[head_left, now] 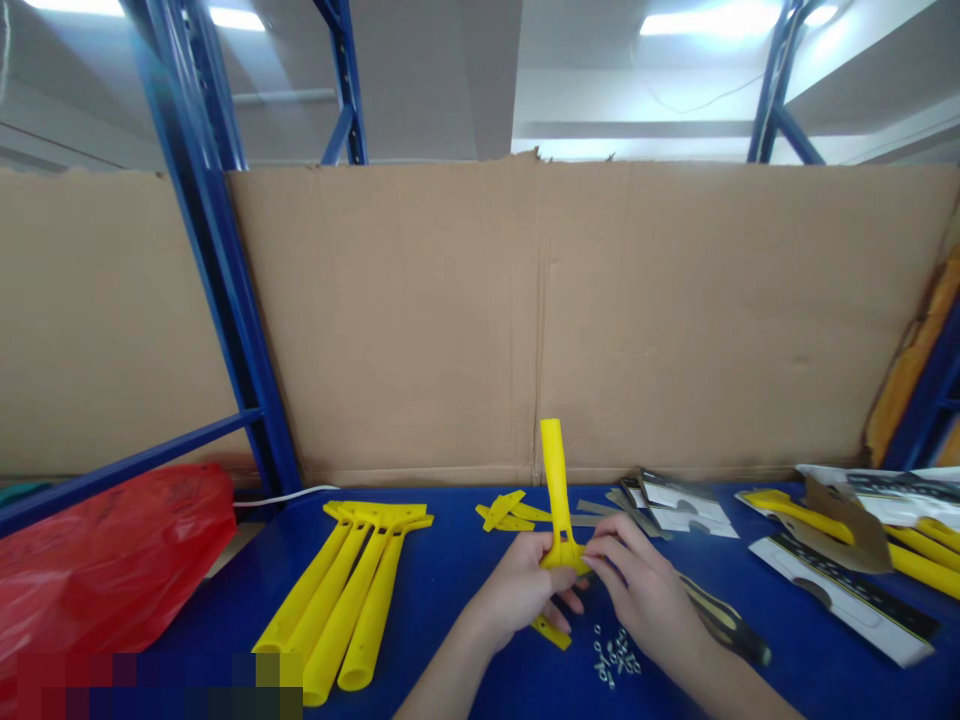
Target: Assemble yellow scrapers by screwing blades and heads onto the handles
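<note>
A yellow plastic scraper handle (pixel 556 480) stands with its hollow grip up and its wide head down. My left hand (pixel 517 590) is closed round the left side of that head. At the head's right end, the fingertips of my right hand (pixel 637 575) are pinched together; whatever is between them is too small or hidden to name. Under my left hand shows a flat yellow strip (pixel 552 632), partly covered by the fingers. Small metal screws and nuts (pixel 615 655) lie scattered below my hands. Beside my right wrist rests a tool with a black and yellow handle (pixel 724 620).
Several yellow handles (pixel 341 600) lie side by side on the blue table (pixel 442 650). Yellow strips (pixel 506 512), metal blades (pixel 637 512) and white cards (pixel 690 503) sit behind. Packaged scrapers (pixel 847 590) are at right, a red bag (pixel 127 560) at left, cardboard (pixel 405 320) behind.
</note>
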Demonstrator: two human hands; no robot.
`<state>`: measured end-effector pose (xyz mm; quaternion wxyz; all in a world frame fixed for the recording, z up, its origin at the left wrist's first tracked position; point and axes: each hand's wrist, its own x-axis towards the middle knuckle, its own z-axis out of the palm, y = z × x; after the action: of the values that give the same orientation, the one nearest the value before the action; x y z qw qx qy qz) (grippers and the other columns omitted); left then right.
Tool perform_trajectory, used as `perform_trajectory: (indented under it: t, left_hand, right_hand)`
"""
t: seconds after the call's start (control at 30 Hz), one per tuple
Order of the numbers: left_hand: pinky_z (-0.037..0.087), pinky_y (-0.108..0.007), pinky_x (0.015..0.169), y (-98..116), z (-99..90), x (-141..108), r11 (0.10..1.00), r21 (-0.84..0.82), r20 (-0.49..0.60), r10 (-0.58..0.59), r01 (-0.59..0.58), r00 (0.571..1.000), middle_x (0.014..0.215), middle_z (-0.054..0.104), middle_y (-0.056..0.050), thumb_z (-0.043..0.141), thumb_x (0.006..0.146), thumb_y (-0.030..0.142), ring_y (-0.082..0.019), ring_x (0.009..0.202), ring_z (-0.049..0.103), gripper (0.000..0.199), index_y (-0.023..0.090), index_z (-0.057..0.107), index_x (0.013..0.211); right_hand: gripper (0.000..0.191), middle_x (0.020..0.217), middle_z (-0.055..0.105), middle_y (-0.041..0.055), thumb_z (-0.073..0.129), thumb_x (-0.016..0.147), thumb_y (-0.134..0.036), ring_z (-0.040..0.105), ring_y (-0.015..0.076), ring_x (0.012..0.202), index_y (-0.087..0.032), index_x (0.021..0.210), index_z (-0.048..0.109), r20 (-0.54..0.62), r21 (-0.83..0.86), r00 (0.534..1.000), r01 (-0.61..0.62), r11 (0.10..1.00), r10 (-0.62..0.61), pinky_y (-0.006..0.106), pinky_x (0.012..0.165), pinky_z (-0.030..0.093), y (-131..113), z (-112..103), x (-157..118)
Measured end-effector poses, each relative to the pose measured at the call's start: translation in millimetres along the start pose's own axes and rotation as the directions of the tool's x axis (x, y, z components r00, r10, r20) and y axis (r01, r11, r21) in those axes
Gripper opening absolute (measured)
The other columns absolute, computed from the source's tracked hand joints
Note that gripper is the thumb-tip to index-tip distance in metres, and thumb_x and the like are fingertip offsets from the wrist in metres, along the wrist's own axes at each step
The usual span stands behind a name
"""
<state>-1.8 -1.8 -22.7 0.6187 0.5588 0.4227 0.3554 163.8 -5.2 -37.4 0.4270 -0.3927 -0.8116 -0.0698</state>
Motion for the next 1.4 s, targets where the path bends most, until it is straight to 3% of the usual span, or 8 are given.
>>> perform_trajectory:
  t: [0.23, 0.37, 0.5, 0.57, 0.73, 0.97, 1.27, 1.4]
  left_hand:
    - [0.047, -0.016, 0.039, 2.3, -0.8, -0.6, 1.0, -0.01, 0.01, -0.003, 0.003, 1.0, 0.079, 0.059, -0.005, 0.06, 0.067, 0.02, -0.01, 0.057, 0.058, 0.023, 0.012, 0.061, 0.088]
    - [0.048, -0.017, 0.04, 0.3, -2.3, 0.7, 1.0, -0.013, 0.009, 0.009, -0.009, 1.0, 0.08, 0.059, -0.005, 0.061, 0.068, 0.022, -0.01, 0.058, 0.059, 0.025, 0.012, 0.061, 0.09]
    - [0.047, -0.017, 0.04, -2.4, -2.7, 2.1, 1.0, 0.004, 0.015, 0.0, 0.0, 1.0, 0.08, 0.06, -0.005, 0.061, 0.066, 0.021, -0.01, 0.057, 0.059, 0.027, 0.012, 0.06, 0.091]
    - [0.047, -0.017, 0.04, -2.8, -2.3, 2.5, 1.0, 0.018, 0.016, -0.008, 0.007, 1.0, 0.08, 0.061, -0.006, 0.062, 0.065, 0.022, -0.01, 0.057, 0.059, 0.027, 0.012, 0.06, 0.09]
    - [0.045, -0.017, 0.039, -2.6, -2.4, 2.4, 1.0, 0.027, 0.011, -0.006, 0.006, 1.0, 0.08, 0.061, -0.005, 0.064, 0.064, 0.026, -0.011, 0.056, 0.059, 0.028, 0.012, 0.06, 0.088]
    - [0.045, -0.018, 0.04, -0.2, -1.3, 0.4, 1.0, 0.025, 0.014, -0.005, 0.004, 1.0, 0.082, 0.062, -0.006, 0.063, 0.065, 0.024, -0.011, 0.058, 0.059, 0.028, 0.012, 0.06, 0.09]
    - [0.044, -0.017, 0.04, 4.6, 5.5, -0.7, 0.999, 0.015, -0.033, -0.031, 0.031, 0.999, 0.084, 0.063, -0.007, 0.068, 0.064, 0.031, -0.011, 0.06, 0.059, 0.034, 0.012, 0.058, 0.091]
    - [0.045, -0.018, 0.04, 2.1, 4.0, 1.3, 1.0, 0.001, -0.075, -0.028, 0.028, 0.997, 0.084, 0.063, -0.008, 0.071, 0.063, 0.038, -0.012, 0.061, 0.059, 0.041, 0.013, 0.059, 0.094]
  right_hand:
    - [0.031, 0.086, 0.059, 0.007, 0.037, 0.093, -0.02, 0.062, 0.0154, 0.075, -0.02, 0.078, 0.063, 0.015, -0.058, 0.998, 0.07, 0.996, -0.069, 0.024, 0.061, 0.053, 2.1, -0.3, -0.2]
    - [0.02, 0.089, 0.061, 0.0054, 0.045, 0.09, -0.03, 0.064, 0.0161, 0.074, -0.023, 0.084, 0.062, 0.012, 0.0, 0.994, -0.106, 0.994, 0.106, 0.025, 0.06, 0.054, 4.9, 2.5, 0.2]
    - [0.018, 0.08, 0.063, 0.0018, 0.05, 0.087, -0.035, 0.061, 0.0134, 0.058, -0.024, 0.082, 0.064, 0.125, 0.121, 0.96, -0.267, 0.956, 0.252, 0.025, 0.054, 0.052, 7.9, 3.9, 0.2]
    - [0.02, 0.079, 0.063, 0.0018, 0.051, 0.086, -0.035, 0.062, 0.0139, 0.059, -0.024, 0.078, 0.065, 0.152, 0.131, 0.947, -0.302, 0.944, 0.281, 0.026, 0.055, 0.052, 8.1, 3.2, 0.4]
    - [0.017, 0.084, 0.065, 0.0028, 0.051, 0.085, -0.03, 0.065, 0.0169, 0.07, -0.024, 0.079, 0.066, 0.182, 0.083, 0.941, -0.305, 0.949, 0.286, 0.028, 0.063, 0.051, 5.4, 0.9, 2.9]
    - [0.017, 0.069, 0.066, -0.0002, 0.056, 0.083, -0.036, 0.06, 0.0151, 0.058, -0.024, 0.077, 0.066, 0.16, 0.113, 0.932, -0.345, 0.932, 0.325, 0.025, 0.054, 0.047, 10.9, 3.0, 0.8]
    - [0.027, 0.075, 0.069, 0.0027, 0.047, 0.088, -0.04, 0.063, 0.0162, 0.062, -0.023, 0.082, 0.067, 0.165, 0.158, 0.939, -0.328, 0.932, 0.302, 0.026, 0.056, 0.048, 9.5, -5.7, 3.0]
    - [0.031, 0.079, 0.07, 0.0052, 0.04, 0.091, -0.038, 0.064, 0.0176, 0.067, -0.022, 0.084, 0.066, 0.116, 0.109, 0.95, -0.302, 0.947, 0.29, 0.027, 0.059, 0.05, 7.8, -15.3, 5.2]
